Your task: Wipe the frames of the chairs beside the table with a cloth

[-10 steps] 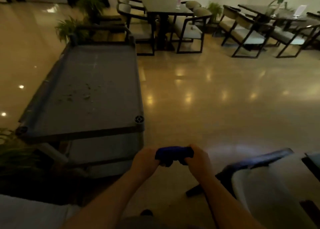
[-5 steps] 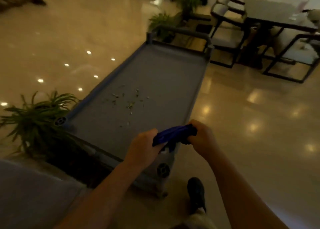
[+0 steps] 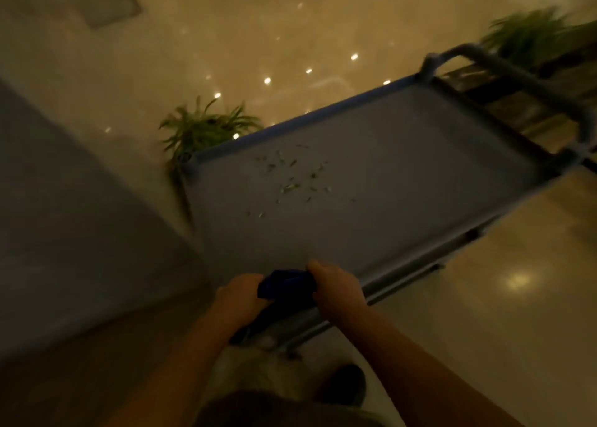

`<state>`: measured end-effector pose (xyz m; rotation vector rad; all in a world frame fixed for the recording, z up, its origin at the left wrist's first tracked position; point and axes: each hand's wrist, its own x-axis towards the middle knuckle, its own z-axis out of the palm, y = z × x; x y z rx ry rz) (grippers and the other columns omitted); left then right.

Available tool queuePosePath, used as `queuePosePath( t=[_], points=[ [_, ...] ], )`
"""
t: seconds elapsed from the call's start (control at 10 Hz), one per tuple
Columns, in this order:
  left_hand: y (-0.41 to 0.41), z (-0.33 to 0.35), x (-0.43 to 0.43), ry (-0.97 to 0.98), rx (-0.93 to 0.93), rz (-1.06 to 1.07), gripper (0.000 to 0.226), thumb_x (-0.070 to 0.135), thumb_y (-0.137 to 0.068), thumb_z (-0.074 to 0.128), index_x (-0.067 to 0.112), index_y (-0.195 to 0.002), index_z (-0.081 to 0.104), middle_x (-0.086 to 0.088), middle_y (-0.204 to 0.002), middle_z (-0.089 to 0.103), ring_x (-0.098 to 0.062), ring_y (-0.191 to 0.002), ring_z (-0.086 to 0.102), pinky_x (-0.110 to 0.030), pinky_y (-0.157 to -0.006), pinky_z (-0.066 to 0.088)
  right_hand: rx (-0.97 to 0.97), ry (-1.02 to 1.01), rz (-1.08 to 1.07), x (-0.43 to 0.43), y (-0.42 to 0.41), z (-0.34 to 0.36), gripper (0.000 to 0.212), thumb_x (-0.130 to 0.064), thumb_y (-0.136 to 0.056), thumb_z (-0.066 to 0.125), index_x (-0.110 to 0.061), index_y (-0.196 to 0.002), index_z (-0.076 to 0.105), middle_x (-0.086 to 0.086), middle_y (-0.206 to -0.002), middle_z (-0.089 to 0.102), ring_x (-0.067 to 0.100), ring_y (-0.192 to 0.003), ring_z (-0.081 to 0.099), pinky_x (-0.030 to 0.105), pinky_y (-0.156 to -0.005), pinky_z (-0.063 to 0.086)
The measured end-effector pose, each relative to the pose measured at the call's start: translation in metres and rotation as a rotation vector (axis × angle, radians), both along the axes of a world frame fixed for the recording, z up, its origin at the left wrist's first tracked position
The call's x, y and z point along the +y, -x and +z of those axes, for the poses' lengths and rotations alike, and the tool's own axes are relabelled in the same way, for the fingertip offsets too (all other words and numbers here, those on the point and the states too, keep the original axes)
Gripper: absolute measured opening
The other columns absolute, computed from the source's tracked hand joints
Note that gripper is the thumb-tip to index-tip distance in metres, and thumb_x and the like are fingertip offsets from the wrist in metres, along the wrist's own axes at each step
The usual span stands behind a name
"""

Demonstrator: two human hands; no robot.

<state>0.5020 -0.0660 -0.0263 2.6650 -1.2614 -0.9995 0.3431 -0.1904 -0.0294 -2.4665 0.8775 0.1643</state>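
A dark blue cloth (image 3: 286,284) is bunched between both of my hands, low in the middle of the view. My left hand (image 3: 239,294) grips its left end and my right hand (image 3: 336,289) grips its right end. Both hands hover over the near edge of a grey cart's top tray (image 3: 371,207). No chair or table shows in this view.
The cart tray carries small scattered bits of debris (image 3: 297,181), and its handle bar (image 3: 504,68) is at the far right end. Potted plants stand at the cart's left corner (image 3: 203,129) and top right (image 3: 529,32). A grey surface (image 3: 64,216) fills the left. Glossy floor (image 3: 484,297) lies to the right.
The view has swung left and downward: the chairs and tables have left the frame and the cart now lies diagonally. Both hands still hold the cloth, now over the cart's near edge.
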Motion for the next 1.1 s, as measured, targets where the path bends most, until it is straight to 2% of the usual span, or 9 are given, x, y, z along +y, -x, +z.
queuePosePath(
  t=[0.1, 0.2, 0.3, 0.6, 0.7, 0.8, 0.9, 1.0, 1.1],
  points=[
    [0.014, -0.003, 0.011, -0.005, -0.024, 0.065, 0.019, 0.043, -0.088, 0.053, 0.029, -0.075, 0.058, -0.005, -0.1, 0.068, -0.028, -0.097, 0.062, -0.043, -0.088, 0.046, -0.022, 0.027, 0.086, 0.004, 0.004, -0.011, 0.015, -0.011, -0.09, 0.051, -0.016, -0.103, 0.047, 0.01, -0.105, 0.058, 0.035, -0.084, 0.06, 0.035, -0.06, 0.035],
    [0.025, -0.002, 0.026, -0.057, -0.214, 0.082, 0.022, 0.054, -0.078, 0.06, 0.032, -0.081, 0.061, -0.004, -0.102, 0.064, -0.03, -0.102, 0.056, -0.043, -0.085, 0.041, -0.022, 0.003, 0.192, -0.007, 0.003, -0.009, 0.016, -0.01, -0.085, 0.055, -0.014, -0.101, 0.051, 0.01, -0.102, 0.061, 0.035, -0.089, 0.061, 0.037, -0.065, 0.042],
    [0.035, -0.009, 0.032, -0.062, -0.278, 0.167, 0.033, 0.058, -0.079, 0.059, 0.031, -0.096, 0.064, -0.006, -0.107, 0.057, -0.032, -0.107, 0.048, -0.043, -0.085, 0.039, -0.006, -0.049, 0.295, -0.014, -0.004, -0.01, 0.016, -0.012, -0.084, 0.059, -0.014, -0.099, 0.054, 0.01, -0.099, 0.063, 0.034, -0.09, 0.062, 0.033, -0.065, 0.04],
    [0.053, 0.001, 0.03, 0.009, -0.333, 0.291, 0.037, 0.049, -0.081, 0.063, 0.019, -0.101, 0.059, -0.012, -0.113, 0.056, -0.036, -0.11, 0.047, -0.043, -0.086, 0.038, -0.024, -0.048, 0.25, -0.016, 0.001, -0.012, 0.021, -0.017, -0.086, 0.065, -0.009, -0.102, 0.054, 0.014, -0.096, 0.065, 0.033, -0.083, 0.063, 0.034, -0.062, 0.042],
    [0.061, 0.014, 0.033, 0.073, -0.305, 0.271, 0.037, 0.036, -0.082, 0.065, 0.012, -0.107, 0.051, -0.016, -0.116, 0.055, -0.036, -0.107, 0.048, -0.042, -0.082, 0.041, -0.058, -0.072, 0.227, -0.015, 0.014, -0.001, 0.028, -0.02, -0.088, 0.064, -0.007, -0.109, 0.051, 0.016, -0.102, 0.064, 0.035, -0.089, 0.064, 0.035, -0.064, 0.043],
    [0.08, 0.023, 0.045, 0.175, -0.268, 0.297, 0.037, 0.019, -0.085, 0.062, 0.008, -0.119, 0.05, -0.018, -0.121, 0.052, -0.037, -0.11, 0.049, -0.044, -0.084, 0.044, -0.079, -0.125, 0.171, -0.016, 0.037, 0.009, 0.038, -0.028, -0.092, 0.063, -0.008, -0.118, 0.044, 0.016, -0.097, 0.064, 0.036, -0.087, 0.064, 0.036, -0.062, 0.044],
    [0.12, 0.032, 0.064, 0.308, -0.232, 0.391, 0.049, 0.01, -0.087, 0.062, 0.007, -0.133, 0.045, -0.019, -0.132, 0.045, -0.036, -0.117, 0.047, -0.045, -0.096, 0.043, -0.114, -0.135, 0.122, -0.011, 0.067, 0.015, 0.033, -0.028, -0.094, 0.06, -0.01, -0.117, 0.046, 0.008, -0.079, 0.059, 0.029, -0.074, 0.059, 0.033, -0.056, 0.038],
    [0.166, 0.044, 0.089, 0.394, -0.2, 0.585, 0.035, 0.007, -0.091, 0.057, 0.001, -0.125, 0.05, -0.024, -0.129, 0.049, -0.038, -0.116, 0.049, -0.043, -0.097, 0.042, -0.105, -0.098, 0.191, 0.013, 0.096, 0.029, 0.016, -0.024, -0.093, 0.056, -0.009, -0.1, 0.055, 0.007, -0.079, 0.059, 0.028, -0.077, 0.06, 0.034, -0.062, 0.043],
    [0.229, 0.037, 0.119, 0.398, -0.136, 0.626, 0.018, 0.01, -0.094, 0.051, 0.0, -0.105, 0.061, -0.021, -0.11, 0.062, -0.034, -0.1, 0.059, -0.037, -0.083, 0.046, -0.174, -0.083, 0.284, 0.048, 0.137, 0.033, 0.019, -0.024, -0.093, 0.057, -0.006, -0.09, 0.058, 0.014, -0.083, 0.064, 0.029, -0.078, 0.061, 0.041, -0.068, 0.05]
  ],
)
